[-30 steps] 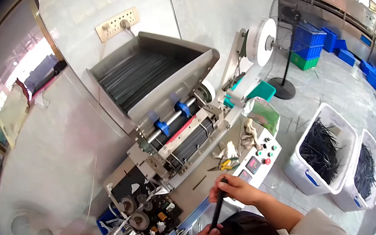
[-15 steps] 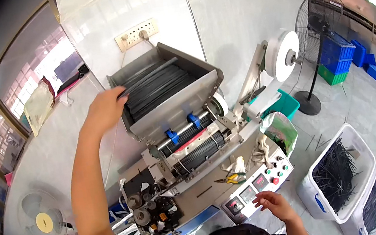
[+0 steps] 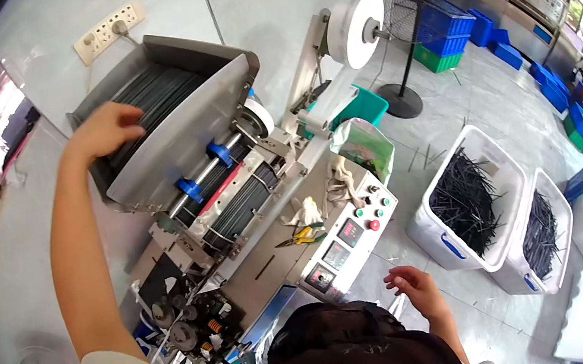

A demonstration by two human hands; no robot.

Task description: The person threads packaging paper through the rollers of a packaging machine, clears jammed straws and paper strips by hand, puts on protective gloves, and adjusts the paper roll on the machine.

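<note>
My left hand [image 3: 105, 132] is over the near left edge of a grey metal hopper [image 3: 180, 119]. Its fingers are loosely bent and apart, with nothing visible between them. Long thin black sticks [image 3: 157, 96] lie side by side in the hopper, just beyond the fingertips. Below it, more black sticks [image 3: 241, 206] sit in the rollers of the machine [image 3: 246, 279], under two blue clamps [image 3: 218, 154]. My right hand [image 3: 415, 290] hangs in the air beside the control panel [image 3: 349, 241], fingers slightly curled and apart, touching nothing.
Yellow-handled pliers [image 3: 305, 236] and white gloves [image 3: 340, 182] lie on the machine top. Two white bins [image 3: 426, 226] of black sticks stand on the floor at right. A white reel [image 3: 357, 29], a floor fan [image 3: 400, 101] and blue crates [image 3: 444, 20] are farther back.
The view has swung right, so the machine appears farther left. My left hand has shifted from the hopper's left rim to above its near side. My right hand is now farther from the panel.
</note>
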